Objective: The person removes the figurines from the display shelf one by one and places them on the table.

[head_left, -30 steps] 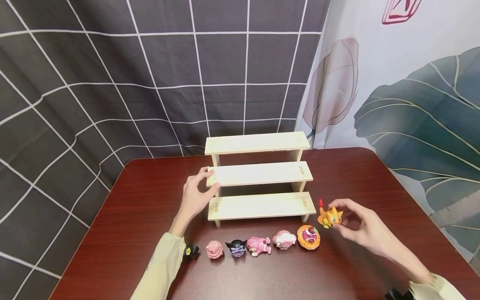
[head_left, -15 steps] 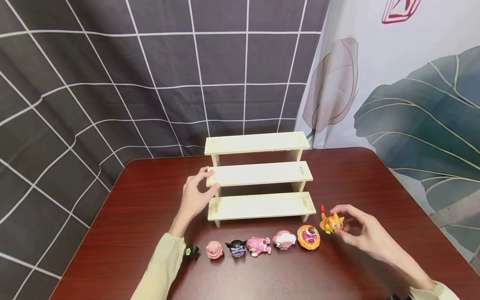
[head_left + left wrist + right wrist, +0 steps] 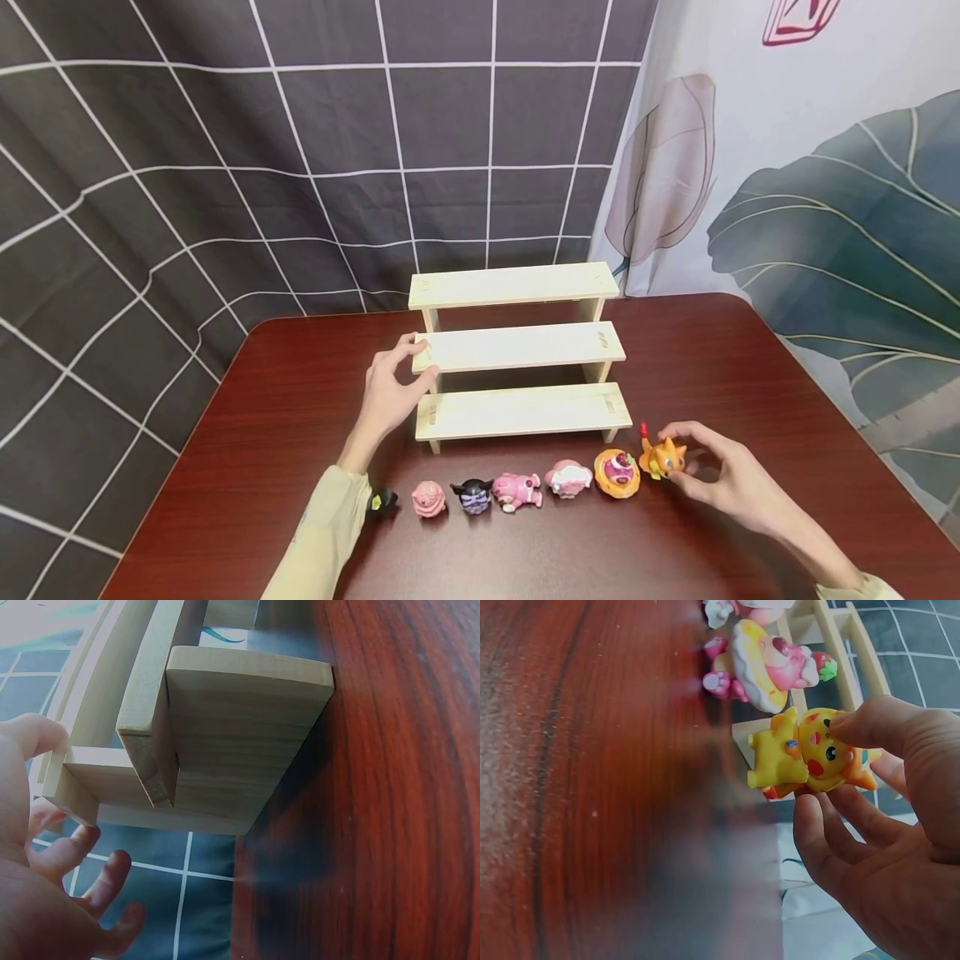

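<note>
In the head view, my left hand [image 3: 390,396] grips the left end of the middle step of a three-tier wooden display stand [image 3: 517,348]. The left wrist view shows its thumb and index finger around the board end [image 3: 71,795], the other fingers loosely bent. To the right of the stand, my right hand [image 3: 731,475] pinches a yellow toy figurine in an orange hood [image 3: 663,457], a red tip on its tail. Seen from the right wrist, the figurine [image 3: 780,761] is upright, thumb on its face, fingers behind; whether its feet touch the table cannot be told.
A row of small figurines lies before the stand: a pink bear in an orange ring [image 3: 617,473], a pink-and-white one [image 3: 568,479], a pink one lying down [image 3: 517,492], a black-and-purple one [image 3: 473,497] and a pink one [image 3: 429,499]. A dark item [image 3: 382,502] sits by the left sleeve.
My right hand has lowered the orange-hooded figurine toward the table, close to the right end of the row. My left hand has stayed at the stand.
</note>
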`<move>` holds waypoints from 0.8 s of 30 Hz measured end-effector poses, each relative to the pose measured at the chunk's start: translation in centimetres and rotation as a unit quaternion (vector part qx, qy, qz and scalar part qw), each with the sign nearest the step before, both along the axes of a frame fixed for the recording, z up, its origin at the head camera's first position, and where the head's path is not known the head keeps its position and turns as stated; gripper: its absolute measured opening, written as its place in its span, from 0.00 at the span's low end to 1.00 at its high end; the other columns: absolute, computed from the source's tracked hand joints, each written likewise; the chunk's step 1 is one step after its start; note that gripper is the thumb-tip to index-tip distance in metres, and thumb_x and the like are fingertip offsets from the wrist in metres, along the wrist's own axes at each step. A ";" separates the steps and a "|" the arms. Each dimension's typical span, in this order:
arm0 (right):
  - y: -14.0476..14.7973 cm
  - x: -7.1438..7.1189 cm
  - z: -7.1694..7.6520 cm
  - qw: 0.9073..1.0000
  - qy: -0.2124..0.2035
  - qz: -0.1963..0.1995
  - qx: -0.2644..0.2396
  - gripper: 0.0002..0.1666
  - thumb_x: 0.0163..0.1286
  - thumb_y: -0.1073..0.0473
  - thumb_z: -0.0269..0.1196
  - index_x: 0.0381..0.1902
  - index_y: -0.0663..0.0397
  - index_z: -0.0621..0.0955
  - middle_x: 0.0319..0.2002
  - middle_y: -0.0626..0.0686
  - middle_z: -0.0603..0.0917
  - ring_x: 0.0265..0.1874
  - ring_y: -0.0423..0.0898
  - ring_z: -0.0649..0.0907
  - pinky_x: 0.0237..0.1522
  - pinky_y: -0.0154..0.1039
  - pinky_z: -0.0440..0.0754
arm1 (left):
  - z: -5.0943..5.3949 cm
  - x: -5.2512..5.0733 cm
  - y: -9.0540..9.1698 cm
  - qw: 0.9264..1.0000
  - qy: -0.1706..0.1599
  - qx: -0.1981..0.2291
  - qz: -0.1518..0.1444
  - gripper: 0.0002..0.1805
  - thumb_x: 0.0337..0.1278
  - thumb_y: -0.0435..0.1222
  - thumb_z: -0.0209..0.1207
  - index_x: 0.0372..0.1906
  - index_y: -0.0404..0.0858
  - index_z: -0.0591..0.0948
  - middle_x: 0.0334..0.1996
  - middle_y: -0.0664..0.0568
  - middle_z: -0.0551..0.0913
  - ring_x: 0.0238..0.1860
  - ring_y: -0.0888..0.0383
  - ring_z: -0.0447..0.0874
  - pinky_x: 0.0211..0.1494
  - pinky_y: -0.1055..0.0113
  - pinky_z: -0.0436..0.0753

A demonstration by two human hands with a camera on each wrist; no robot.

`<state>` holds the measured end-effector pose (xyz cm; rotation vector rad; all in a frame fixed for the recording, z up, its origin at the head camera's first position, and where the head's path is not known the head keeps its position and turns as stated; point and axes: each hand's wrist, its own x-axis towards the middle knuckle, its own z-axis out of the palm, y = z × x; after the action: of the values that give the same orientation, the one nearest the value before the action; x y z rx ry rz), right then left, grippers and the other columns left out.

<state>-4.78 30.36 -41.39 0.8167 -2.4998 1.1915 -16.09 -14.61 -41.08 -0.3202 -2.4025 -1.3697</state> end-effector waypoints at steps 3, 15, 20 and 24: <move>0.0 0.1 -0.2 1.000 -0.005 -0.002 0.003 0.36 0.42 0.80 0.76 0.50 0.58 0.79 0.41 0.46 0.82 0.31 0.40 0.80 0.32 0.28 0.78 | 0.0 0.0 0.0 1.000 -0.003 -0.001 0.001 0.22 0.56 0.40 0.70 0.57 0.41 0.84 0.66 0.49 0.76 0.55 0.44 0.71 0.56 0.44 0.67; -0.1 0.4 -1.0 1.000 -0.005 0.008 -0.001 0.35 0.42 0.80 0.76 0.50 0.59 0.79 0.40 0.46 0.81 0.29 0.40 0.79 0.30 0.29 0.77 | 0.0 0.1 0.0 1.000 0.002 -0.002 0.000 0.22 0.56 0.39 0.70 0.57 0.41 0.84 0.65 0.49 0.77 0.55 0.44 0.71 0.55 0.45 0.68; 0.0 0.4 -1.3 1.000 -0.006 0.010 -0.004 0.35 0.42 0.80 0.76 0.50 0.59 0.79 0.40 0.46 0.81 0.29 0.39 0.79 0.30 0.29 0.77 | 0.1 0.0 0.0 1.000 0.001 -0.002 0.000 0.22 0.56 0.39 0.70 0.57 0.41 0.84 0.65 0.48 0.77 0.55 0.44 0.71 0.56 0.44 0.68; -0.1 0.4 -1.4 1.000 -0.001 0.016 -0.008 0.36 0.41 0.81 0.76 0.50 0.60 0.79 0.41 0.46 0.81 0.30 0.39 0.79 0.31 0.29 0.77 | 0.1 0.0 0.0 1.000 -0.002 -0.002 0.000 0.23 0.56 0.40 0.70 0.57 0.41 0.84 0.65 0.48 0.77 0.55 0.44 0.71 0.56 0.44 0.67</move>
<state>-4.42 30.27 -42.84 0.8542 -2.4860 1.2210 -16.10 -14.59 -41.02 -0.3189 -2.4083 -1.3662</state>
